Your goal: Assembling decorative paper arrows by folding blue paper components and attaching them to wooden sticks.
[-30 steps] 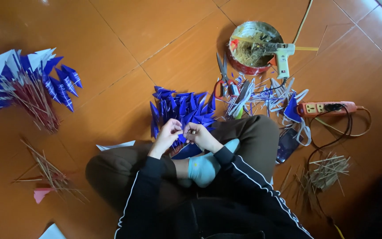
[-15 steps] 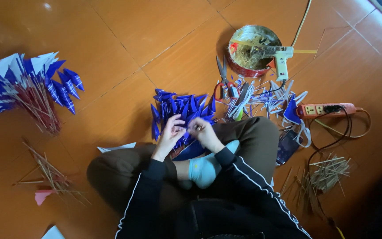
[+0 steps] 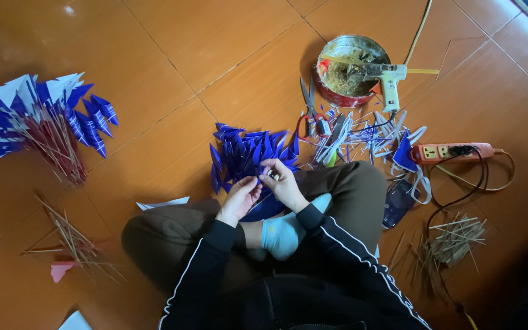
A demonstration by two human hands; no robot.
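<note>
Fig.: seated person, cross-legged on tiled floor, seen from above. Left hand [image 3: 239,197] and right hand [image 3: 283,182] meet just above the lap, fingers curled and pinched together on a small blue paper piece [image 3: 268,176] w/ what looks like a thin stick; exactly which fingers grip it cannot be told at this size. Both hands are closed to a fine pinch, nothing else held. The piece sits between the fingertips, close to the body, likely so small work can be steadied over the legs.

Directly beyond the hands, touching distance: pile of blue paper flags [image 3: 245,153], loose, apparently kept near as supply. Below the hands: light blue sock [image 3: 285,232] on the crossed foot.

Beyond and to the right of the hands: scissors [image 3: 310,113] w/ red handles, then a round tin [image 3: 349,68] w/ a glue gun [image 3: 386,79] laid across its rim, prob. to keep the hot tip off the floor. Paper scraps [image 3: 362,131] are strewn between. Further right: orange power strip [image 3: 450,151] w/ black plug; bundle of thin sticks [image 3: 453,241] near the right knee.

Far left of the hands, well apart: bunch of finished flags on sticks [image 3: 38,122]; loose sticks [image 3: 68,238] nearer the left knee.
</note>
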